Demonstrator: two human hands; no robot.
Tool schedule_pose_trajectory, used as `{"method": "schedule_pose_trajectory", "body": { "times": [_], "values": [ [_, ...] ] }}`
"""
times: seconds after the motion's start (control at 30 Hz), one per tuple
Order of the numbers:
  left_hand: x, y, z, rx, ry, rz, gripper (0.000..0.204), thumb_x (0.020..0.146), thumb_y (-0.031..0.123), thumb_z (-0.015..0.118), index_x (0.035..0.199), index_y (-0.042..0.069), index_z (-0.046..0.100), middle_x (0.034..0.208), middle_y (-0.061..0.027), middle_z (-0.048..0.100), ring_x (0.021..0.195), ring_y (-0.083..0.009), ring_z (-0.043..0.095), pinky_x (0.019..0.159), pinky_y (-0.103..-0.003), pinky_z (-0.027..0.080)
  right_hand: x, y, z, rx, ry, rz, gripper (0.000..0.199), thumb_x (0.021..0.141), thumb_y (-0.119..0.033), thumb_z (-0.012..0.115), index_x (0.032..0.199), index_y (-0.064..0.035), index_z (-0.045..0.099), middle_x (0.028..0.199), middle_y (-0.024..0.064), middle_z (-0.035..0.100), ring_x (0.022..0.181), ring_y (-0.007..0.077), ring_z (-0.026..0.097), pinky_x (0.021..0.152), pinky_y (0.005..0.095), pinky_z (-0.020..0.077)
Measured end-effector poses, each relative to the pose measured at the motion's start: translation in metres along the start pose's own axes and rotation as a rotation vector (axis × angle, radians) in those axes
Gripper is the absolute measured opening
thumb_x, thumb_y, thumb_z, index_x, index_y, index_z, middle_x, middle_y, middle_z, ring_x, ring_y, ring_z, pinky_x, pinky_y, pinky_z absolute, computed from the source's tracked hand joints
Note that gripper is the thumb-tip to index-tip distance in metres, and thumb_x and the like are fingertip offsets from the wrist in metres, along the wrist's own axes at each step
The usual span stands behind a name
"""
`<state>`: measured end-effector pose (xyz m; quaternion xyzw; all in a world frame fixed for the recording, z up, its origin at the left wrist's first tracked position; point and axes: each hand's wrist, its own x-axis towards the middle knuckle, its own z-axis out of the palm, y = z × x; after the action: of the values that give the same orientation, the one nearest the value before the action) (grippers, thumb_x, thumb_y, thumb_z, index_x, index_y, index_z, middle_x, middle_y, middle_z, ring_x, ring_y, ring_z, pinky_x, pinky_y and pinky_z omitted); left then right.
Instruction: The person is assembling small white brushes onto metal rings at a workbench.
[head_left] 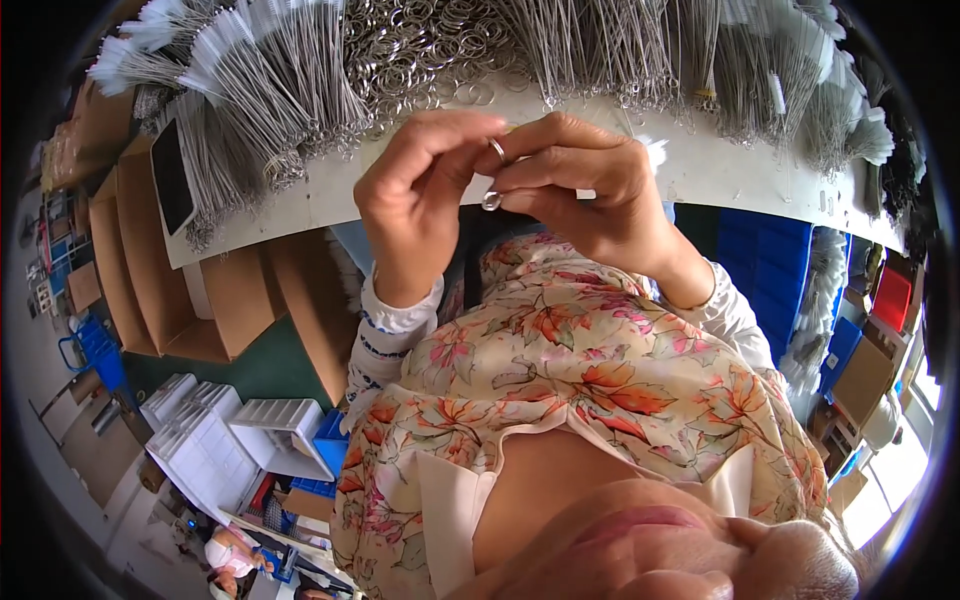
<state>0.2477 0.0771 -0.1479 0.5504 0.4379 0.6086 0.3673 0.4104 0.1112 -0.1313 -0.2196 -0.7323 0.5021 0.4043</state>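
Both hands meet in front of the chest, just short of the white table edge [700, 175]. The left hand [415, 205] pinches a small metal split ring [497, 150] between thumb and forefinger, fingertips pressed together on its rim. The right hand [590, 190] closes against the same point from the opposite side, its fingertips also bearing on the ring. A second ring [491, 201] hangs directly below the grip — apparently linked or carried on a thin wire, though the detail is too small to confirm.

The two-handed pinch holds the ring steady and close to the eyes, which suits work on so small a part.

Beyond the grip, on the table, lies a loose heap of identical rings [420, 55]. To either side of it — and further out — lie bundles of thin wire brushes [260, 90] with white bristle tips, fanned out within reach. Left of the grip, below the table edge, stand open cardboard boxes [215, 300]; right of it, blue crates [765, 260].
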Motion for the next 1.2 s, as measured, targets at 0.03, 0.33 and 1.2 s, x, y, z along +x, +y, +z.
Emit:
{"method": "schedule_pose_trajectory", "body": {
  "times": [0.03, 0.33, 1.2],
  "values": [
    [0.002, 0.001, 0.001, 0.258, 0.003, 0.236, 0.022, 0.08, -0.01, 0.059, 0.098, 0.001, 0.065, 0.093, -0.007, 0.061, 0.078, -0.0106, 0.059, 0.063, -0.021, 0.049, 0.0, 0.0, -0.001, 0.003, -0.001, 0.0, 0.012, 0.074, 0.008, 0.066, 0.085, 0.0016, 0.067, 0.092, 0.01, 0.063, 0.081, 0.0192, 0.064, 0.068, 0.0282, 0.0529],
    [-0.004, 0.003, -0.01, -0.445, -0.115, -0.312, 0.017, 0.086, -0.001, 0.058, 0.102, -0.001, 0.062, 0.088, -0.0053, 0.063, 0.075, -0.009, 0.06, 0.064, -0.02, 0.049, -0.003, 0.0, -0.004, -0.381, -0.052, -0.286, 0.007, 0.077, 0.002, 0.066, 0.085, 0.0019, 0.066, 0.092, 0.0104, 0.063, 0.079, 0.0203, 0.064, 0.065, 0.0279, 0.052],
    [-0.015, 0.029, -0.01, -0.16, -0.051, -0.119, 0.041, 0.076, -0.01, 0.058, 0.117, -0.009, 0.05, 0.104, -0.0169, 0.062, 0.092, -0.0198, 0.063, 0.081, -0.028, 0.052, 0.0, 0.006, -0.005, -0.558, -0.018, -0.521, 0.02, 0.06, -0.009, 0.068, 0.08, -0.007, 0.069, 0.096, 0.0002, 0.066, 0.062, 0.0128, 0.059, 0.051, 0.0251, 0.0455]
  ]
}}
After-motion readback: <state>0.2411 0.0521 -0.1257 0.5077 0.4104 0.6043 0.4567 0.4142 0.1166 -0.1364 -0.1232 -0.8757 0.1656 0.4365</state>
